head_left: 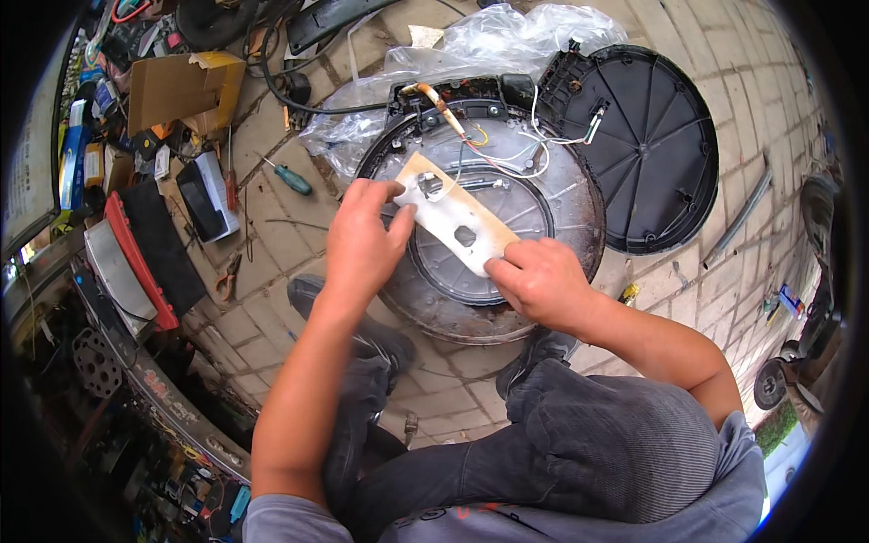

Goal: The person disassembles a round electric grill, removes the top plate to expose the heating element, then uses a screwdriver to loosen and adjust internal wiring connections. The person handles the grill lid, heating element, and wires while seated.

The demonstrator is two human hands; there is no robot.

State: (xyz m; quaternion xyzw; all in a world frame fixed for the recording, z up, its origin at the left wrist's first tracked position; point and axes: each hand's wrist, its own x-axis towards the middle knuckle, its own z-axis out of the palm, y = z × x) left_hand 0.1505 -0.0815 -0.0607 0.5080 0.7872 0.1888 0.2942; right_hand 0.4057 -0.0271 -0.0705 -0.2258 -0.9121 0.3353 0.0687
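Note:
My left hand (pixel 367 226) grips the upper-left end of a flat white-and-tan strip (pixel 475 217) that has a dark hexagonal opening. My right hand (pixel 534 276) pinches its lower-right end. The strip lies diagonally over a round, grimy metal appliance base (pixel 570 222) with an inner ring. At the base's back edge are a rusty bent tube (pixel 439 104) and thin white, yellow and red wires (pixel 543 158). A white wire loops near the strip's left opening. Whether the strip rests on the base or is held just above it, I cannot tell.
A round black ribbed cover (pixel 656 185) lies at right, beside clear plastic sheeting (pixel 489 41). A screwdriver (pixel 292 180), pliers (pixel 226 281) and a cardboard box (pixel 172 90) sit at left, near cluttered parts. A grey tube (pixel 738 222) and a wheel (pixel 769 380) are at far right.

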